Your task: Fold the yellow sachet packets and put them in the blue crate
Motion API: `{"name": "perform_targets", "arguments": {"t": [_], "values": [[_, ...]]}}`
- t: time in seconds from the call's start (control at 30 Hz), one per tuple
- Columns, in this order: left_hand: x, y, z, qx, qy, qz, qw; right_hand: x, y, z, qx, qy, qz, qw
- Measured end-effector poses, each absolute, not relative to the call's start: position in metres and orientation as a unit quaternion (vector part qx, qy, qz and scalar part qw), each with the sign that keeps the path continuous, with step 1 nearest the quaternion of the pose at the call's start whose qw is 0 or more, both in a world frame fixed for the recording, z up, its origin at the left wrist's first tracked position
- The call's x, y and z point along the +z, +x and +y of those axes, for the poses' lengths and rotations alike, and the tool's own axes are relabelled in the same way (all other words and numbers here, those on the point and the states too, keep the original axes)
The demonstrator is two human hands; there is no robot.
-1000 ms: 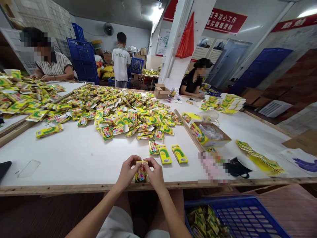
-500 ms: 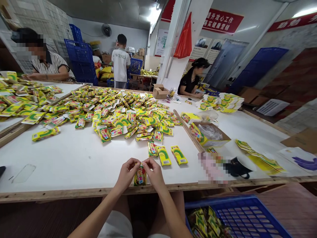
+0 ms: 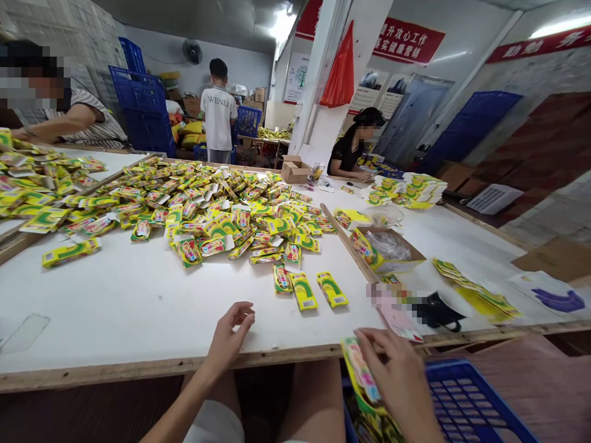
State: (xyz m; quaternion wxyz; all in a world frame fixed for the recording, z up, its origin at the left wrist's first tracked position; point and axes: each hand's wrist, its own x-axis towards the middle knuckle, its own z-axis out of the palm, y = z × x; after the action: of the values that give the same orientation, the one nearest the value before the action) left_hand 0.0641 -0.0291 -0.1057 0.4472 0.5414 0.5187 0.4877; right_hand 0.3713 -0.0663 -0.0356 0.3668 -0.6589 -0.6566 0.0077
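Observation:
My right hand (image 3: 392,372) holds a small yellow-green box (image 3: 359,369) by its side, above the blue crate (image 3: 466,394) at the table's front edge. More such boxes lie inside the crate, partly hidden by the hand. My left hand (image 3: 234,326) hovers at the front of the white table (image 3: 138,307), fingers loosely curled, thumb apart from them, nothing in it. Beyond it two yellow boxes lie face down, a left one (image 3: 303,291) and a right one (image 3: 332,289). A box with red print (image 3: 282,279) touches the left one.
A big heap of small boxes (image 3: 207,209) covers the table's far side. Right of a wooden strip (image 3: 348,240) stand an open carton with clear plastic (image 3: 390,249), flat yellow cartons (image 3: 480,292) and a black cup (image 3: 438,312). Co-workers sit at far left and far right; another person stands behind.
My right hand has carried the small box from the table's front edge rightward over the crate. My left hand has let go of it and stays near the table edge.

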Motion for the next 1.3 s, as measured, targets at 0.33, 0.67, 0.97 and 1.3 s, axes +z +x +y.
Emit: {"name": "perform_targets", "arguments": {"t": [0.33, 0.67, 0.97, 1.3], "values": [[-0.103, 0.066, -0.035, 0.435, 0.604, 0.54, 0.393, -0.111, 0.306, 0.017, 0.048, -0.637, -0.653, 0.407], [-0.107, 0.069, -0.029, 0.534, 0.537, 0.456, 0.468, -0.111, 0.255, -0.016, 0.462, -0.508, -0.582, 0.435], [-0.102, 0.065, -0.031, 0.558, 0.524, 0.436, 0.473, -0.103, 0.208, -0.026, 0.445, -0.48, -0.581, 0.484], [-0.104, 0.065, -0.03, 0.525, 0.561, 0.459, 0.446, -0.09, 0.23, -0.019, 0.479, -0.426, -0.627, 0.442]]}}
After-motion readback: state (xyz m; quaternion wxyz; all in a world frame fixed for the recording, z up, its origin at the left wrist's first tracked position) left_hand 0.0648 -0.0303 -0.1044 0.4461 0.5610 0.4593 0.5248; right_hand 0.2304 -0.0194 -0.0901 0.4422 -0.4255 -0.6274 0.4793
